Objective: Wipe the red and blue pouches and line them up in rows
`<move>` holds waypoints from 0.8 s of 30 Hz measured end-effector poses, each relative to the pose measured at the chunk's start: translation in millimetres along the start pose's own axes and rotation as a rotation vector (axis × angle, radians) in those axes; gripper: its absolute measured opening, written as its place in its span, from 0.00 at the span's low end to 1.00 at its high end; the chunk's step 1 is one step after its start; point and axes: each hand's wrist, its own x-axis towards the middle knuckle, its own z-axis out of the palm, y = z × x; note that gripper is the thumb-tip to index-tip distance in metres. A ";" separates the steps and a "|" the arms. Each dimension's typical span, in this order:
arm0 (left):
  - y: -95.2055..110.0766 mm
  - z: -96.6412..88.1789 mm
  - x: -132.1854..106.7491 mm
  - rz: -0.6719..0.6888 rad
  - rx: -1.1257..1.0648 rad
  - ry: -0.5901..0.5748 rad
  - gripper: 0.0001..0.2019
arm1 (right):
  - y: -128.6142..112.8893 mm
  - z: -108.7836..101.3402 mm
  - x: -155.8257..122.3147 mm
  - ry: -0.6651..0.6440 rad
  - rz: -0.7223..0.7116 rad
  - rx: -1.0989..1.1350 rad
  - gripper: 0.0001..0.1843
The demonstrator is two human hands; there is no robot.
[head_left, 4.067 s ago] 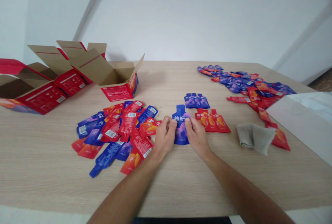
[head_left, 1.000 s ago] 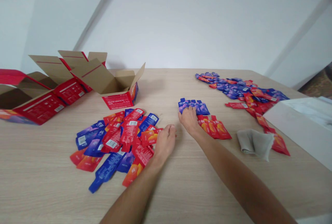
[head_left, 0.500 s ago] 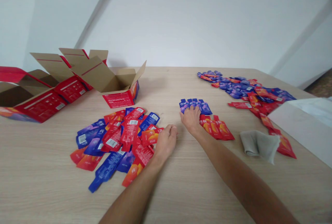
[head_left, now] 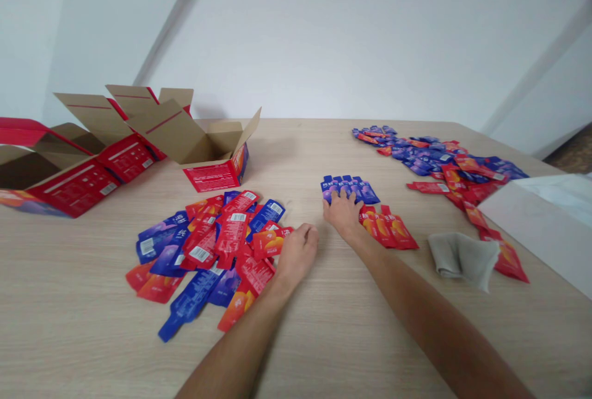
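"纯" is readable on the row of blue pouches [head_left: 350, 185].

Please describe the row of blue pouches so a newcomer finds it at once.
On the wood-grain table, look between the near-left pouch heap and the far-right pouch heap. There, the right hand touches the row of blue pouches. It overlaps neatly, unlike both heaps, and is blue, unlike the nearer red row.

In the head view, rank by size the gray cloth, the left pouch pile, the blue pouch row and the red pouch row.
Left pouch pile
Gray cloth
Blue pouch row and red pouch row: too alike to rank
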 end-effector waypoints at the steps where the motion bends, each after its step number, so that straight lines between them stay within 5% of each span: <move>1: 0.2 0.0 -0.2 0.001 0.002 -0.004 0.16 | -0.1 -0.5 0.5 0.003 0.002 -0.001 0.28; 18: 2.4 -5.3 -1.6 0.044 0.085 0.024 0.13 | -4.8 -8.6 -7.0 0.102 -0.037 -0.013 0.29; 24: -9.2 -25.5 8.8 0.076 0.318 0.178 0.15 | -11.9 -20.7 -28.7 0.084 -0.173 0.045 0.21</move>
